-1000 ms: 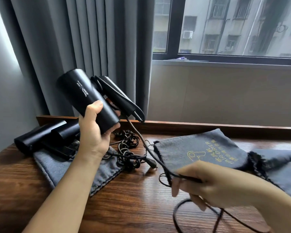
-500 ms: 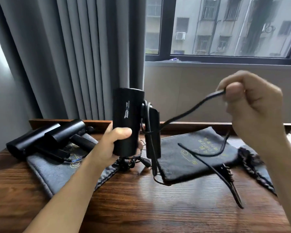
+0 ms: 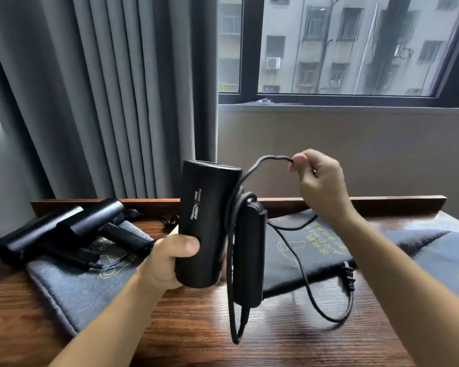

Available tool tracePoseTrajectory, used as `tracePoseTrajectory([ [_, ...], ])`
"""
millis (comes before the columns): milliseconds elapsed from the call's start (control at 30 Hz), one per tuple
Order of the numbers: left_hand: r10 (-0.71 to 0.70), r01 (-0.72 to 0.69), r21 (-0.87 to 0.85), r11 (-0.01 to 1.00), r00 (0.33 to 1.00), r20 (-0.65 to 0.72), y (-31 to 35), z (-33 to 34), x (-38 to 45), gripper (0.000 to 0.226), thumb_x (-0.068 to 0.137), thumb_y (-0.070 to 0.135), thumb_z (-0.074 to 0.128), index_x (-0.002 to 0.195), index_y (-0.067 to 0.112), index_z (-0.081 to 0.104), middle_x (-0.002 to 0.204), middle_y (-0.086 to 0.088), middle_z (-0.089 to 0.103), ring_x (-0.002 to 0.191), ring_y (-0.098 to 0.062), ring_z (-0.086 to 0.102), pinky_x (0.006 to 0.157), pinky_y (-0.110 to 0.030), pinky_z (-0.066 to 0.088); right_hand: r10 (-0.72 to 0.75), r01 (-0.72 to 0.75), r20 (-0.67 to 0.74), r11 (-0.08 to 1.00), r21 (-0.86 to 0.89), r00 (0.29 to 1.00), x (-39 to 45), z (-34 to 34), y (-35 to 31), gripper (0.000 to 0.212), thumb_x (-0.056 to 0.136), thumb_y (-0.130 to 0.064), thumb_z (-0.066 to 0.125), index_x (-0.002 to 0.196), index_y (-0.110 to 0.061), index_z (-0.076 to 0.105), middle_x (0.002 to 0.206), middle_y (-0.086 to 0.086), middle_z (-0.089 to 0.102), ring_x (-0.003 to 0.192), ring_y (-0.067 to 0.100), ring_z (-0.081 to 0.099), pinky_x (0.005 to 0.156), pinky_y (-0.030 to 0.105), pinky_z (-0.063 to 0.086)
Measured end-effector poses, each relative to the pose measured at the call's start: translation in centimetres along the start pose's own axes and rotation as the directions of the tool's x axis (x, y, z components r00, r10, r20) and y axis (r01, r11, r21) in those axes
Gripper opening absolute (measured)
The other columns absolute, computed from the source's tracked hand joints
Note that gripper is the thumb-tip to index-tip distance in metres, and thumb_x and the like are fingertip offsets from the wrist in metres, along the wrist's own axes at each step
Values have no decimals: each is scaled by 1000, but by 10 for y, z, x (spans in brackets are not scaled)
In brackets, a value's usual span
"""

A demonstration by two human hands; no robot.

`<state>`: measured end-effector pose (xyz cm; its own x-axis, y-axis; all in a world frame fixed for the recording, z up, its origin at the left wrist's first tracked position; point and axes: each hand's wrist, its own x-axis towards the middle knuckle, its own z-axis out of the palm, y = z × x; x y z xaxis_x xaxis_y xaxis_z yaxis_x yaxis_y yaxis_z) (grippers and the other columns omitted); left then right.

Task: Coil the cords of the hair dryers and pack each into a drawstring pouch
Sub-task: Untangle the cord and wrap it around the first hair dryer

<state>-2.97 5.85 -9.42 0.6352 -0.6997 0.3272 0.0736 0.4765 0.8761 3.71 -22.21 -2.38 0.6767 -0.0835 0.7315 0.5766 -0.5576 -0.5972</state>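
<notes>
We grip the black hair dryer (image 3: 207, 223) upright in our left hand (image 3: 167, 263); our right hand (image 3: 318, 184) pinches its cord (image 3: 306, 280). Since 0.5 s ago that hand dropped closer, laying 1 more loop over the folded handle (image 3: 249, 255) (plug (image 3: 349, 276) still dangling right). Grey drawstring pouch (image 3: 300, 250) waits behind; coiling unfinished.

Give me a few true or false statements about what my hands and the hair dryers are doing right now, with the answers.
1. The left hand grips the upright hair dryer. True.
2. The right hand is empty. False: it pinches the cord.
3. The plug hangs free of any socket. True.
4. The held dryer is already inside a pouch. False: the pouch lies flat on the table.
5. Two other dryers lie on the left. True.
</notes>
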Motion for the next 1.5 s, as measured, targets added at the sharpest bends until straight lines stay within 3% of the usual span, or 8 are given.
tracePoseTrajectory([
  [233, 175, -164, 73, 984, 971, -166, 2, 10, 2, 47, 65, 40, 88, 101, 10, 79, 81, -9, 75, 64, -24, 72, 54, -31, 56, 15, 54, 338, 980, -192, 941, -34, 33, -11, 41, 104, -27, 56, 63, -28, 52, 52, -16, 53, 54, 4, 50, 54, 14, 37],
  [433, 338, -337, 63, 939, 880, -335, 12, 19, 7, 48, 58, 42, 88, 92, 11, 77, 72, -8, 67, 48, -25, 59, 41, -27, 44, -79, 315, 631, 909, -272, 772, -79, 49, -40, 5, 91, -18, 54, 89, -17, 59, 81, 11, 65, 74, 43, 62, 60, 48, 53],
  [600, 339, -312, 142, 939, 782, -523, 23, 18, 9, 59, 51, 46, 89, 92, 7, 72, 79, -13, 67, 59, -29, 64, 45, -31, 46, 87, 270, 705, 885, -379, 703, -113, 44, -64, 36, 100, -14, 49, 130, -33, 45, 110, 8, 67, 97, 37, 63, 73, 43, 52],
  [733, 362, -326, 185, 927, 654, -665, 29, 11, 8, 38, 62, 30, 73, 93, 9, 68, 80, -7, 65, 64, -27, 67, 45, -31, 48, 83, 51, 715, 985, -164, 694, -130, 19, -81, 10, 107, -23, 43, 115, -27, 48, 71, -7, 52, 58, 13, 44, 59, 37, 37],
  [967, 404, -298, 275, 914, 612, -680, 23, 3, 11, 65, 61, 33, 73, 115, 0, 60, 88, -13, 63, 69, -31, 66, 47, -34, 51, 37, 299, 801, 917, -266, 598, -135, -23, -105, 21, 103, -22, 38, 123, -29, 39, 94, -5, 57, 83, 28, 55, 74, 45, 48],
  [1100, 386, -229, 319, 919, 684, -619, 21, -3, 7, 71, 63, 33, 72, 121, -6, 58, 93, -17, 67, 74, -34, 69, 52, -34, 53, -170, 574, 656, 671, -470, 736, -120, -50, -125, 45, 60, 0, 56, 96, -25, 68, 70, -4, 50, 56, 25, 54, 39, 31, 33],
  [1233, 273, -149, 280, 948, 831, -485, 22, 3, 2, 61, 61, 29, 74, 108, -7, 57, 76, -19, 65, 62, -32, 69, 47, -31, 52, -404, 622, 473, 499, -603, 783, -79, -77, -129, 39, 71, 5, 54, 90, -24, 72, 72, -3, 54, 72, 29, 53, 45, 25, 34],
  [1500, 15, -27, 169, 985, 997, 71, 10, 8, 1, 36, 83, 36, 74, 107, 8, 73, 88, -11, 75, 78, -22, 72, 68, -27, 57, -359, 505, 372, 737, -450, 856, -14, -43, -70, 38, 99, -34, 35, 104, -27, 72, 87, -4, 67, 86, 28, 53, 55, 43, 54],
])
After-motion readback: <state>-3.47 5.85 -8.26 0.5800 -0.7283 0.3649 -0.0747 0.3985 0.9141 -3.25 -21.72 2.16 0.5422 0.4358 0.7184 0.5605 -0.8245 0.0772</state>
